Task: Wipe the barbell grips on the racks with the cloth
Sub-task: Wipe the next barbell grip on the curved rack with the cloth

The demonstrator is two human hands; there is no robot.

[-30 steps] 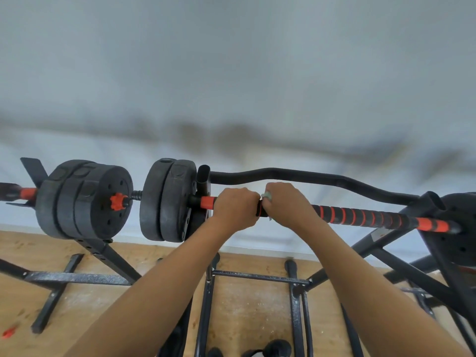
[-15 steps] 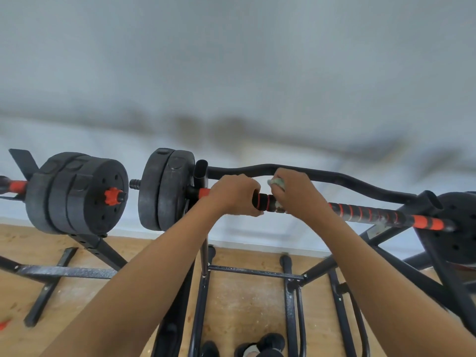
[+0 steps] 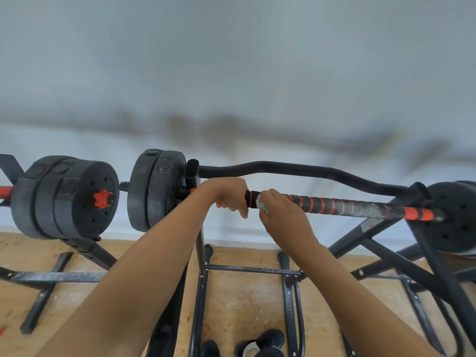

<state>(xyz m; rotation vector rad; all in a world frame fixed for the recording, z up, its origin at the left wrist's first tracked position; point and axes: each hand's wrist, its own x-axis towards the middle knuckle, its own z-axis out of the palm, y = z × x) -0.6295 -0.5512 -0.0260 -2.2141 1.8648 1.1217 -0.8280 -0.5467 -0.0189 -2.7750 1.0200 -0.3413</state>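
Two hands sit on the black-and-red striped barbell grip, left hand curled around it, right hand pinching the pale green cloth against it; unwiped grip runs right.

Barbell across rack, curved bar behind, second barbell left

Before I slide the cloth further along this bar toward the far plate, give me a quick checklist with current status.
1. Cloth in right hand: ok, pale cloth shows under the fingers.
2. Cloth touching the barbell grip: ok.
3. Left hand steadying the bar: ok, closed around it beside the left plates.
4. Path to the right plate: ok, nothing on the grip.
5. Bar seated on the rack: cannot tell, cradle contact hidden.
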